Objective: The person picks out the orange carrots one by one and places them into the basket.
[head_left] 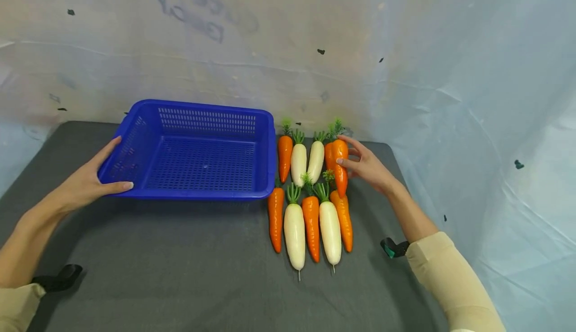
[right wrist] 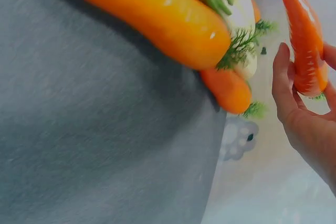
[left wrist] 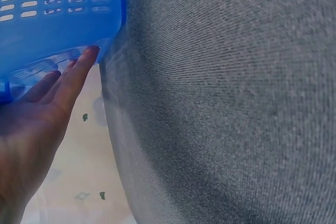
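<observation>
My left hand (head_left: 87, 182) grips the left end of a blue plastic basket (head_left: 189, 193), thumb over the rim and fingers along the outer wall (left wrist: 58, 30). Nothing lies inside the basket. To its right, my right hand (head_left: 366, 167) holds an orange carrot (head_left: 342, 172) between thumb and fingers, tip toward me. In the right wrist view this carrot (right wrist: 307, 45) is raised above the others. Below and beside it, carrots (head_left: 311, 227) and white radishes (head_left: 294, 234) with green tops lie side by side in two rows. Another carrot (head_left: 329, 156) is partly hidden behind the held one.
A dark grey cloth-covered table (head_left: 180, 267) carries everything. Pale plastic sheeting (head_left: 288, 47) with dark specks and faint writing hangs close behind its back edge and along the right side. Black straps (head_left: 394, 248) stick out near both sleeves.
</observation>
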A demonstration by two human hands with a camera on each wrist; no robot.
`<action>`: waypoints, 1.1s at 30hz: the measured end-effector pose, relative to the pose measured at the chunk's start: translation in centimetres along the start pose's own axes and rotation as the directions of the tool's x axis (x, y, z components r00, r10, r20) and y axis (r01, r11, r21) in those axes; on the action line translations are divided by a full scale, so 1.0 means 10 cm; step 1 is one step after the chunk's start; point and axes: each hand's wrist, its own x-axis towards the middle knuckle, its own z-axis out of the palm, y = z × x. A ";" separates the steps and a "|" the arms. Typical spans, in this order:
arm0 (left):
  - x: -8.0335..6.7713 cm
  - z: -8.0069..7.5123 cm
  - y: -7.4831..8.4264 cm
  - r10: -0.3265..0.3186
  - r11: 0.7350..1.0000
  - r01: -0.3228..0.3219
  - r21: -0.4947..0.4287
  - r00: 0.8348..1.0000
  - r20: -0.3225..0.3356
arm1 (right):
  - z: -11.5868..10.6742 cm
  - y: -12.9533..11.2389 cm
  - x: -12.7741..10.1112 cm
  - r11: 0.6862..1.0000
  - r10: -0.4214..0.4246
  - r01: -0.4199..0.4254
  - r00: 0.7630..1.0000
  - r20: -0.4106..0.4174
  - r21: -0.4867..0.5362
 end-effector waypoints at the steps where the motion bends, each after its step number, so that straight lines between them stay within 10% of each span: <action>1: 0.00 0.00 0.00 0.002 1.000 -0.002 0.003 1.000 -0.003 | 0.02 -0.03 0.02 1.000 -0.004 0.004 1.000 0.005 0.004; 33: 0.00 -0.01 0.01 -0.009 0.999 0.008 0.041 1.000 0.012 | 0.77 -0.80 0.51 0.989 -0.145 0.142 0.984 0.107 0.032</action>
